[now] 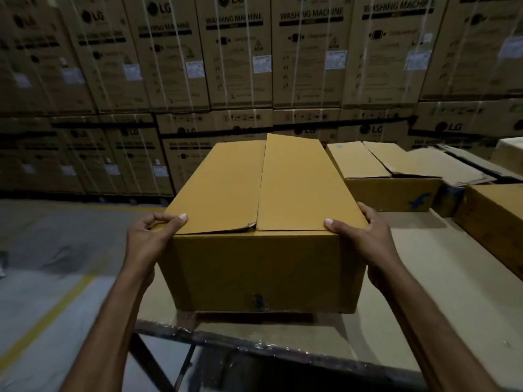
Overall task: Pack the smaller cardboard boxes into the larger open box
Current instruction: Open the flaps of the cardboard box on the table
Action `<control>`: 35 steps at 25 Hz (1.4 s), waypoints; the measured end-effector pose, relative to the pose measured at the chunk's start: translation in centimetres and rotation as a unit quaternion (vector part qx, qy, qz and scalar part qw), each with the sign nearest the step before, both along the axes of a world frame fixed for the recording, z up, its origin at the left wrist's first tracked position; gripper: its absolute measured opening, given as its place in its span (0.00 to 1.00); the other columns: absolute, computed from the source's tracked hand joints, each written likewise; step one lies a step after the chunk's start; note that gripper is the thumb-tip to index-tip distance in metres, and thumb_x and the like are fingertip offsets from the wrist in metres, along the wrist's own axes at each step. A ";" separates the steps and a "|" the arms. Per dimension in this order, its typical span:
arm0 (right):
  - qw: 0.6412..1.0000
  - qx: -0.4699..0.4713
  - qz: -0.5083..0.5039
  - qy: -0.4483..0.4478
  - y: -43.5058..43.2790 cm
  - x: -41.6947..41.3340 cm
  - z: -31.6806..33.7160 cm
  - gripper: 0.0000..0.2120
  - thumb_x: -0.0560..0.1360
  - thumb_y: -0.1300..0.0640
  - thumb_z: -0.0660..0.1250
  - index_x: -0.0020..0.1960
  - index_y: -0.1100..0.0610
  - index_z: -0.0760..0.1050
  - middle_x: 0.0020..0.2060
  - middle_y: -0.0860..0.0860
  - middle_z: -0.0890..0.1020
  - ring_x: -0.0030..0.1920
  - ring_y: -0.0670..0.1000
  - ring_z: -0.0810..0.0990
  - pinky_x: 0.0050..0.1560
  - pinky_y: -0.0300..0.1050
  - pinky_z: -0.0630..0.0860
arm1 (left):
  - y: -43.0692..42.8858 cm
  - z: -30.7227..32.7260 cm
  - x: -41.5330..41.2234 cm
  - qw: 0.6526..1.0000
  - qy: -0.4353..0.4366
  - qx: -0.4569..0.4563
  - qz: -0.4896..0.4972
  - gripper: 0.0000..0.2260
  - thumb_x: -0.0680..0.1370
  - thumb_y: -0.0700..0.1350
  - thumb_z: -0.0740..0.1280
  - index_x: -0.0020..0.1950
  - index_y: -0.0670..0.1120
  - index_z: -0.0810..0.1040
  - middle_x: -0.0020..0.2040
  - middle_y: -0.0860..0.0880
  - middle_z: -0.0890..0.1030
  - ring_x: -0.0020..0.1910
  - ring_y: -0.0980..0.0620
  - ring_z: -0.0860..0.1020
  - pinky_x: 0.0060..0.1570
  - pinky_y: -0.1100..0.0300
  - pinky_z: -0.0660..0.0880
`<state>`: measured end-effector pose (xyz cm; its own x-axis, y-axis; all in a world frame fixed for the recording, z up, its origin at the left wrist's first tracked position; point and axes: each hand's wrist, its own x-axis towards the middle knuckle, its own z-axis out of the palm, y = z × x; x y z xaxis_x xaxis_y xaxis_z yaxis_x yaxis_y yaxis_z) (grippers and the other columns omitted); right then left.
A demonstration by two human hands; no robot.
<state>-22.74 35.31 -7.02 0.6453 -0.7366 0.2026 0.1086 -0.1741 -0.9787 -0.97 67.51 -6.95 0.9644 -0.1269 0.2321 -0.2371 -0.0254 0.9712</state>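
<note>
Warehouse bkgd: wall of stacked washing-machine cartons (235,52), bare floor (42,264) off to the outside of the left hand (152,236). Both hands hold one box (254,188) at its near top corners. The left hand has its thumb on the top flap and fingers curled round the side. The right hand (359,236) mirrors it, thumb on top, fingers wrapped down the other side, so neither hand is free. Box sits between the hands, at the near part of the table (424,278); can't tell if its base rests on it or is just off it. Its flaps are folded over but not taped, and the flap corner nearest the left thumb is bent up a bit. Beyond the right hand is a 2nd box (387,193) w/ a blue mark on its side, flaps lying loose w/ a gap between them, prob the open one, but its inside is hidden. Further out past the right hand is a 3rd box (492,222), only partly in view. Progress, as a guess: nothing is seen inside anything else, so no packing is confirmed. The held box looks about as big as the 2nd, so which goes into which is unclear. Left to do: move the held box to its spot, get the smaller ones in, close the flaps.
</note>
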 end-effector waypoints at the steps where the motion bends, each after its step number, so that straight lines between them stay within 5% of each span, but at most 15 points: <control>1: 1.000 0.001 -0.002 0.005 0.7 -0.1 -0.5 0.45 0.70 0.50 0.81 0.80 0.54 0.63 0.62 0.47 0.72 0.61 0.50 0.72 0.54 0.46 0.72 | 0.6 -0.6 0.1 1.000 0.006 0.000 -0.003 0.08 0.72 0.49 0.79 0.44 0.47 0.82 0.50 0.54 0.82 0.50 0.57 0.77 0.46 0.56 0.72; 7: 0.999 -0.002 -0.029 0.034 5.8 -0.4 -2.3 0.40 0.71 0.51 0.80 0.78 0.53 0.65 0.60 0.47 0.73 0.59 0.50 0.73 0.44 0.38 0.71 | 4.0 -2.8 2.0 0.999 0.019 0.002 -0.028 0.09 0.72 0.49 0.79 0.42 0.48 0.82 0.49 0.52 0.83 0.50 0.56 0.78 0.46 0.57 0.73; 21: 0.988 0.026 -0.092 0.122 11.8 -0.9 -5.8 0.43 0.72 0.46 0.77 0.81 0.51 0.60 0.66 0.49 0.70 0.64 0.53 0.70 0.57 0.52 0.70 | 6.8 -5.8 4.7 0.994 0.025 0.029 -0.098 0.08 0.75 0.49 0.77 0.46 0.47 0.82 0.48 0.53 0.82 0.46 0.58 0.77 0.40 0.60 0.71; 28: 0.987 0.017 -0.080 0.137 11.6 -1.6 -4.8 0.39 0.75 0.51 0.75 0.81 0.53 0.60 0.64 0.48 0.68 0.62 0.52 0.68 0.58 0.50 0.66 | 6.8 -6.9 4.5 0.995 0.030 0.019 -0.092 0.09 0.74 0.52 0.77 0.46 0.49 0.82 0.50 0.52 0.84 0.52 0.53 0.79 0.49 0.54 0.75; 35: 0.979 -0.008 -0.049 0.199 10.9 -2.0 -3.5 0.39 0.77 0.49 0.73 0.82 0.53 0.58 0.75 0.54 0.67 0.64 0.53 0.68 0.60 0.51 0.66 | 6.1 -7.0 3.8 0.996 0.033 0.014 -0.079 0.08 0.74 0.53 0.76 0.45 0.51 0.82 0.50 0.55 0.83 0.56 0.51 0.79 0.56 0.48 0.76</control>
<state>-24.70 46.25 -10.53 0.6012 -0.7981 -0.0390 -0.2995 -0.1798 -0.9370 2.83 73.60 -13.98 0.9450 -0.2833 0.1637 -0.1763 -0.0192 0.9841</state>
